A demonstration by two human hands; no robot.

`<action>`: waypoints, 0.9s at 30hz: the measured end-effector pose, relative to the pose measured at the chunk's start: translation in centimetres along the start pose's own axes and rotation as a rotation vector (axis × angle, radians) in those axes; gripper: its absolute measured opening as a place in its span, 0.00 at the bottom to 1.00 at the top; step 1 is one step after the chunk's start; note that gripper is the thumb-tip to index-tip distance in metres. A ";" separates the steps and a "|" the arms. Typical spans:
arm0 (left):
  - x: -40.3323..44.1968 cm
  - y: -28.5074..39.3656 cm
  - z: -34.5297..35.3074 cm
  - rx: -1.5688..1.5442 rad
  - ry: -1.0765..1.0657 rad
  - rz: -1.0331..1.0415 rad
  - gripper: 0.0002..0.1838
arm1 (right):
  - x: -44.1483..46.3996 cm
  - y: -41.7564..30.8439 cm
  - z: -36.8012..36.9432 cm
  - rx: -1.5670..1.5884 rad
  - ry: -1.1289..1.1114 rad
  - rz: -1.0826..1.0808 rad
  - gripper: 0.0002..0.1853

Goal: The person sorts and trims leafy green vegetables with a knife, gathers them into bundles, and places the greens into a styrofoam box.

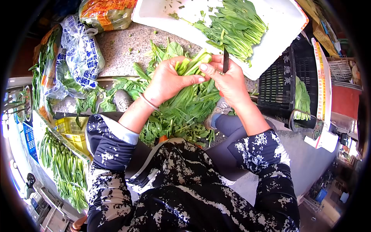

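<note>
My left hand point(170, 79) is closed around a small bunch of leafy greens point(197, 63), their pale cut stems pointing up and right. My right hand point(232, 81) grips a knife point(225, 60), its dark blade sticking up past the fingers. The right thumb and fingers also touch the stem ends. Below both hands lies a loose heap of leafy greens point(189, 110), between my shoes. Beyond them, a white foam box point(154, 11) holds a neat pile of trimmed greens point(239, 29). The leaves of the held bunch are partly hidden by my left hand.
Plastic bags of vegetables point(81, 50) stand at the upper left. A yellow basket point(71, 129) and a box of stemmed greens point(63, 166) are at my left. On the right is a black crate point(274, 77) with greens beside it. Scraps dot the speckled stone slab point(119, 50).
</note>
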State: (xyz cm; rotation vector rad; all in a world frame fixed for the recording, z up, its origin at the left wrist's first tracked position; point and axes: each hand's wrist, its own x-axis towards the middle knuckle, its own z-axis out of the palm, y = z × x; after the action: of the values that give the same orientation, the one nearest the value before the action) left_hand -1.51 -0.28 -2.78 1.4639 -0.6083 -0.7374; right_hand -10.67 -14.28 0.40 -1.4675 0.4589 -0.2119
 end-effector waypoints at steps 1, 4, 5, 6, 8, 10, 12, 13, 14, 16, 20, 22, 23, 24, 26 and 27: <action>-0.1 0.0 0.1 0.006 -0.020 0.019 0.13 | 0.0 0.0 0.0 0.011 -0.010 0.016 0.18; 0.0 0.2 -0.2 -0.015 -0.058 -0.026 0.13 | 0.1 0.0 -0.3 0.033 0.003 0.068 0.15; 0.0 0.1 -0.2 -0.058 -0.045 -0.041 0.13 | 0.1 0.0 -0.4 0.043 0.009 0.094 0.14; -0.1 0.3 -0.2 -0.011 -0.049 -0.023 0.12 | 0.1 0.0 -0.4 0.043 0.009 0.096 0.14; 0.1 -0.2 -0.4 0.007 -0.030 -0.019 0.12 | 0.0 0.1 -0.3 -0.009 -0.005 0.096 0.13; 0.2 -0.3 -0.4 0.038 -0.027 0.010 0.11 | 0.1 0.2 -0.3 -0.019 0.021 0.103 0.13; 0.1 -0.1 -0.1 0.022 -0.012 0.011 0.11 | 0.0 0.2 -0.1 -0.031 0.048 0.107 0.13; 0.1 -0.1 0.0 0.004 0.003 0.013 0.12 | -0.1 0.0 0.0 -0.030 0.061 0.111 0.12; 0.1 -0.2 0.0 0.003 0.003 0.013 0.12 | -0.1 -0.1 0.1 -0.029 0.074 0.115 0.12; 0.3 -0.2 -0.1 -0.108 0.036 -0.057 0.10 | 0.0 0.2 -0.1 -0.025 0.074 0.091 0.11; 0.7 0.2 -1.7 0.003 0.230 -0.177 0.10 | 0.4 0.1 -0.7 -0.137 0.109 0.061 0.08; 1.0 -0.8 -2.7 0.167 0.306 -0.053 0.10 | 0.9 1.3 -1.5 -0.393 0.102 -0.078 0.08; 1.0 -1.4 -3.0 0.282 0.352 0.022 0.10 | 1.1 1.7 -1.9 -0.649 0.095 -0.219 0.08; 1.0 -1.1 -2.9 0.283 0.352 0.022 0.10 | 1.1 1.5 -2.1 -0.778 0.059 -0.242 0.10; 0.6 -0.6 -2.7 0.241 0.289 0.000 0.12 | 0.9 1.2 -1.8 -0.592 0.002 -0.170 0.10; 0.4 -0.3 -2.4 0.240 0.286 -0.002 0.12 | 0.7 0.8 -1.6 -0.406 -0.055 -0.100 0.10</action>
State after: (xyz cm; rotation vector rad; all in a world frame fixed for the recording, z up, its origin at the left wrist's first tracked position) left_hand 0.57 0.97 -3.15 1.7537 -0.4857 -0.4545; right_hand -10.85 -15.91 -0.60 -1.8915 0.3989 -0.1630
